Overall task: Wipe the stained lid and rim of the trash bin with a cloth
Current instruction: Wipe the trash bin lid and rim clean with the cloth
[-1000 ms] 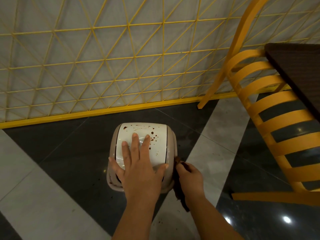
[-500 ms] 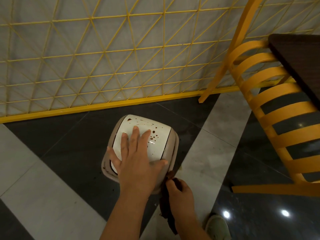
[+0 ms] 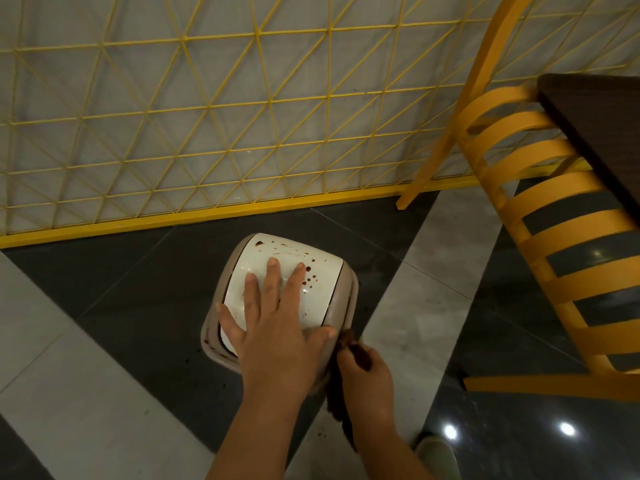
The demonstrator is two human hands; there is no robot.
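A small beige trash bin (image 3: 346, 303) stands on the floor. Its white lid (image 3: 311, 271) is speckled with brown stains, mostly along the far edge and right side. My left hand (image 3: 273, 327) lies flat on the lid with fingers spread, pressing it down. My right hand (image 3: 363, 379) grips a dark brown cloth (image 3: 349, 341) and holds it against the bin's near right corner, at the rim. Most of the cloth hangs down behind that hand.
A yellow lattice panel (image 3: 207, 116) with a yellow base rail runs behind the bin. A yellow slatted chair (image 3: 554, 244) and a dark table edge (image 3: 595, 133) stand at the right. A shoe (image 3: 436, 452) shows at the bottom. The floor is dark and grey tile.
The bin has turned slightly, its far end swinging right. My right hand with the cloth has slid along the right rim from mid-side to the near corner. My left hand stays on the lid.
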